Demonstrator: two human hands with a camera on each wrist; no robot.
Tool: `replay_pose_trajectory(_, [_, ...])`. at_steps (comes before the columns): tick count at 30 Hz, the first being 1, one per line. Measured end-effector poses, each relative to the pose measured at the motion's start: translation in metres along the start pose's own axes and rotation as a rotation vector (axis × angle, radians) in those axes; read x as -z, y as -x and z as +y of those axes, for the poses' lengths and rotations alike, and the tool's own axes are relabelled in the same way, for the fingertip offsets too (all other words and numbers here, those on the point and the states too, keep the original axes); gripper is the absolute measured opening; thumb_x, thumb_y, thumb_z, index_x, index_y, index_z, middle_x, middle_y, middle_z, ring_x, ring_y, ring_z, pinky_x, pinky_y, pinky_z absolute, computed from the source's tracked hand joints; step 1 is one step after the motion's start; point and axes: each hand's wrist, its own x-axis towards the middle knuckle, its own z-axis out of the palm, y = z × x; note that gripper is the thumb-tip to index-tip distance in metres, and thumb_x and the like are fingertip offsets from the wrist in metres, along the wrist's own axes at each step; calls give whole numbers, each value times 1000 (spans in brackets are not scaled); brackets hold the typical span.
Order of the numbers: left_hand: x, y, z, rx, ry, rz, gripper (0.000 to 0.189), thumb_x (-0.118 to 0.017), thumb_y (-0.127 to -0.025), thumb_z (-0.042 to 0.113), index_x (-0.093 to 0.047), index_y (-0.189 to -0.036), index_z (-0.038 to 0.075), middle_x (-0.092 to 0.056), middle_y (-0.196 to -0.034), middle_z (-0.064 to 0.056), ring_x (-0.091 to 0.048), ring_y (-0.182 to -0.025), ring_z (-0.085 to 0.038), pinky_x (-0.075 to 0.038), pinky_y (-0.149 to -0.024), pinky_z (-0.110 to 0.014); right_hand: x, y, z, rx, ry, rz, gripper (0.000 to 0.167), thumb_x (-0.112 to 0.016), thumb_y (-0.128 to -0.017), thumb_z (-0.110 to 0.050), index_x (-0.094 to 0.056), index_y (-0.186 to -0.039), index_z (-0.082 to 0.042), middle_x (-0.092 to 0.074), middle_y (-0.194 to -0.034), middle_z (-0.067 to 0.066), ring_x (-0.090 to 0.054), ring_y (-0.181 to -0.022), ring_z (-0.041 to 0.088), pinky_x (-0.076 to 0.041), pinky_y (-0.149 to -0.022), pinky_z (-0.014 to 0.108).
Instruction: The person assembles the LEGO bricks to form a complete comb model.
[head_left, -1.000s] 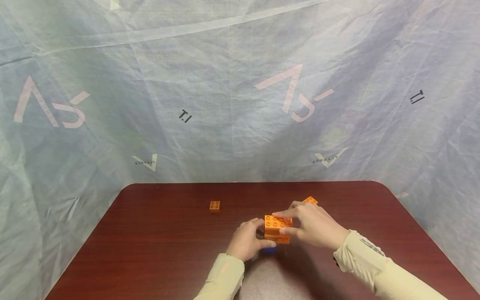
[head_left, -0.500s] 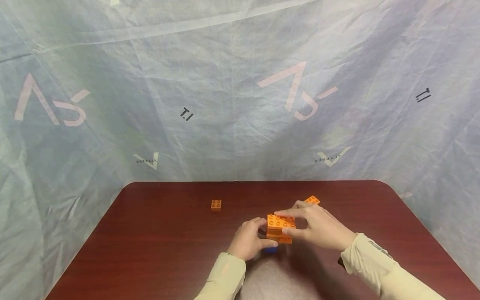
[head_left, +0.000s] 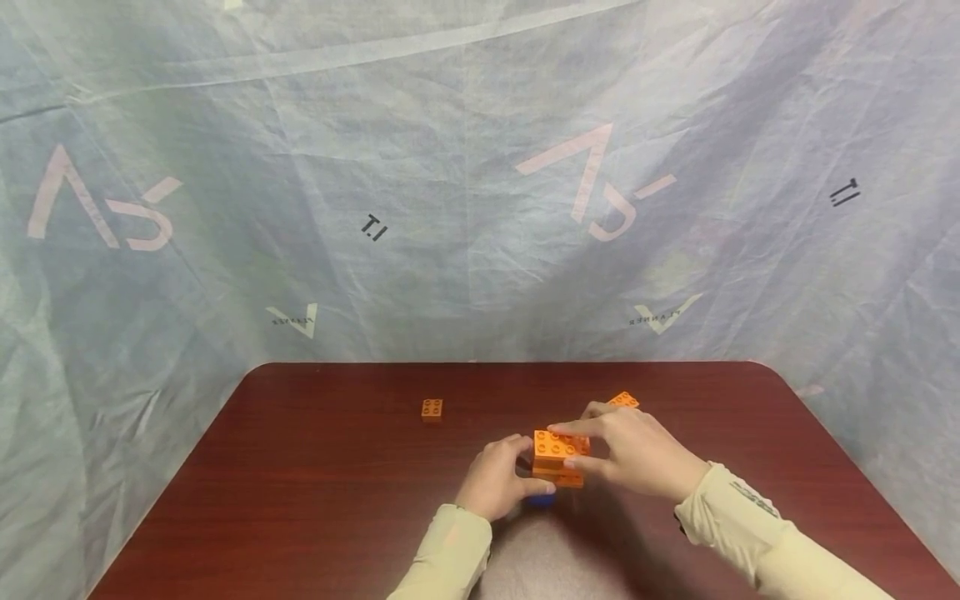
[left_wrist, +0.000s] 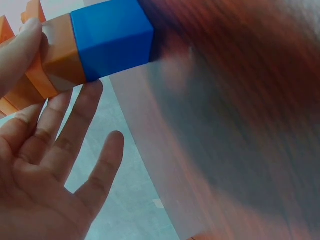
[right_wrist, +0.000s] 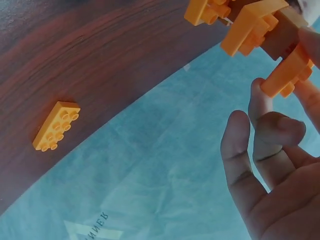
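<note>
A stack of toy building bricks stands near the middle of the table, with a blue brick (left_wrist: 115, 40) at its base and several orange bricks above. My left hand (head_left: 493, 483) holds the stack from the left, thumb on one side and fingers on the other; its little finger sticks out free in the left wrist view. From the right, my right hand (head_left: 637, 454) pinches the studded top orange brick (head_left: 550, 450) between thumb and fingers. In the right wrist view, orange plates (right_wrist: 255, 25) jut out from the stack at different levels. The head view hides most of the blue brick.
A small orange brick (head_left: 432, 410) with a square top lies at the back left of the dark red table (head_left: 322, 483). Behind my right hand lies a longer orange brick (right_wrist: 57, 125). A grey printed cloth (head_left: 450, 167) hangs around the table's far side.
The head view has shifted slightly, so hands and bricks appear a little further right than a second ago. Both hands keep their hold on the stack, with only slight motion of the top brick.
</note>
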Motion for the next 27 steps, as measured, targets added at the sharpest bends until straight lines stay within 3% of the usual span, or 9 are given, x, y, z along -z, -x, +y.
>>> replay_pose_trajectory(11, [0,0,-1,23,11,-1,40,-88,-81,29,-71,-113,12,-66,-96,8,-65,-87,-11,-56,-81,-35,-4,-2,-1,-4,3,6,38,-84,-85,-22,-76,-121,-16,-65,-91,-3,-47,-63,3,-41,-54,23])
replay_pose_trajectory(20, [1,1,1,29,31,-7,39,-88,-81,28,-71,-112,13,-68,-97,7,-66,-90,-14,-56,-85,-38,-11,5,0,-56,-28,40,40,-81,-87,-30,-74,-126,-21,-58,-92,-10,-46,-66,2,-41,-56,23])
replay_pose_trajectory(27, [0,1,2,29,22,-3,38,-88,-81,27,-71,-112,13,-67,-97,7,-67,-89,-14,-56,-83,-38,-23,10,5,-53,-162,105,41,-80,-88,-33,-73,-126,-20,-56,-96,-12,-51,-72,4,-44,-61,25])
